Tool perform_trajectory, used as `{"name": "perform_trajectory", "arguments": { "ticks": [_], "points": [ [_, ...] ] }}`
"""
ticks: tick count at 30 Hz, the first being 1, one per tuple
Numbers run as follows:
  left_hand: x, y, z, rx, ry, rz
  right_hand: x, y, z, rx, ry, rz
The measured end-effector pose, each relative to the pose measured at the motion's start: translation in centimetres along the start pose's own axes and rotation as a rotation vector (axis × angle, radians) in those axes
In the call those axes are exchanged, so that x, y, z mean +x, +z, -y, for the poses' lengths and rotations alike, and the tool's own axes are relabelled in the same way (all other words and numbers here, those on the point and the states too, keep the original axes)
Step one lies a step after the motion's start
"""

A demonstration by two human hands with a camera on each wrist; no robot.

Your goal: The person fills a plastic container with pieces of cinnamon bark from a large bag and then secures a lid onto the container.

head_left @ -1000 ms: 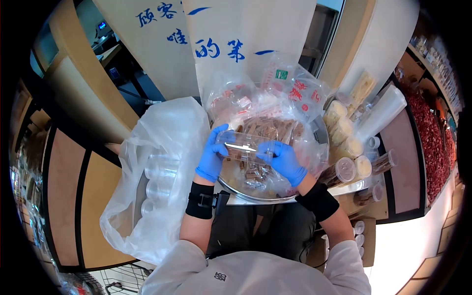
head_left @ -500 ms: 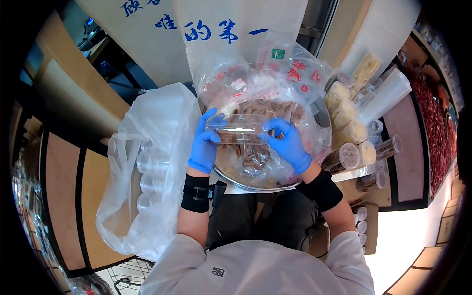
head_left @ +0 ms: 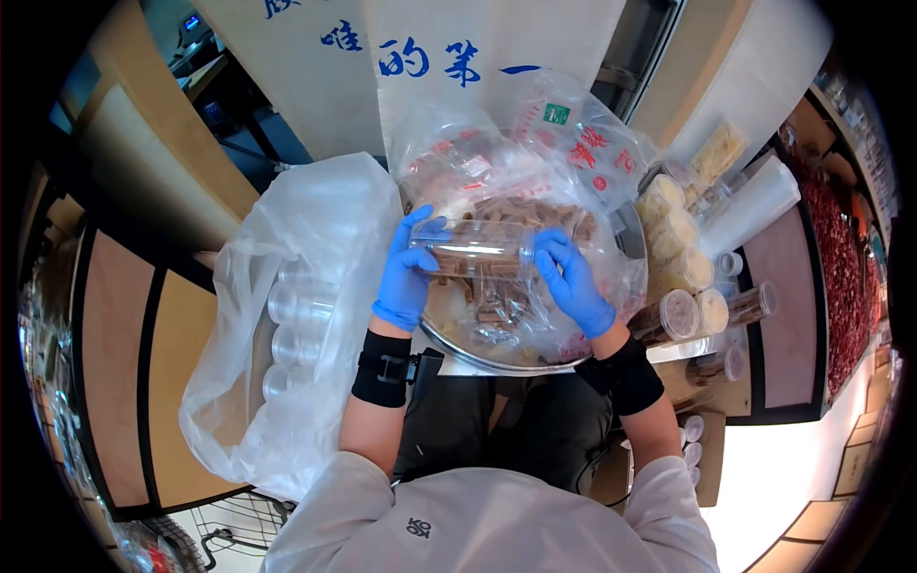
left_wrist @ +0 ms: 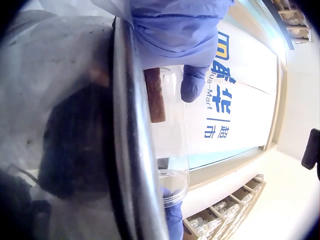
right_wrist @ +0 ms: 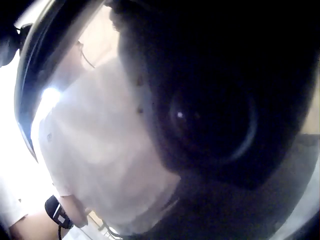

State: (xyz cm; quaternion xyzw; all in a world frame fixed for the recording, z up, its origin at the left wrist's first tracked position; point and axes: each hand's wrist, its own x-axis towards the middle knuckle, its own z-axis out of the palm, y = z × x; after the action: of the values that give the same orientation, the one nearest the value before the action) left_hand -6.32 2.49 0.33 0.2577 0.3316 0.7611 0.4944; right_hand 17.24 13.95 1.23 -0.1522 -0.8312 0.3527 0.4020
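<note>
A clear plastic jar (head_left: 473, 250) lies sideways in the air over a round metal tray (head_left: 497, 367). My left hand (head_left: 405, 272), in a blue glove, grips its closed end, thumb on the near side. At the threaded mouth, the gloved fingers of my right hand (head_left: 573, 285) hold the rim. The left wrist view shows a brown stick (left_wrist: 156, 95) against the jar wall near the left thumb. More brown sticks (head_left: 492, 310) lie in the tray among clear plastic bags (head_left: 587, 138) with red print. In the right wrist view, a curved shiny surface fills the picture and the right hand is hidden.
To the left stands a large translucent bag (head_left: 315, 210) with several clear jars (head_left: 296, 344). Filled jars (head_left: 680, 315) with pale or brown contents crowd the right side, beside a roll of clear plastic (head_left: 750, 202). A white banner (head_left: 478, 29) with blue writing hangs behind.
The right hand has slid right, from around the jar's end to its rim, baring more of the mouth. The left hand keeps its grip. The jar has shifted only a little.
</note>
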Motion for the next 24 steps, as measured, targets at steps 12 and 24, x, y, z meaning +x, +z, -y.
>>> {"name": "perform_trajectory", "arguments": {
  "ticks": [12, 24],
  "points": [
    [0.0, -0.1, 0.0, 0.015, 0.031, 0.000, -0.4, -0.5, 1.7, 0.439, 0.346, 0.313],
    [0.0, 0.3, 0.4, 0.150, 0.034, -0.011, -1.2, 0.6, -0.3, 0.221, 0.302, 0.355]
  ]
}}
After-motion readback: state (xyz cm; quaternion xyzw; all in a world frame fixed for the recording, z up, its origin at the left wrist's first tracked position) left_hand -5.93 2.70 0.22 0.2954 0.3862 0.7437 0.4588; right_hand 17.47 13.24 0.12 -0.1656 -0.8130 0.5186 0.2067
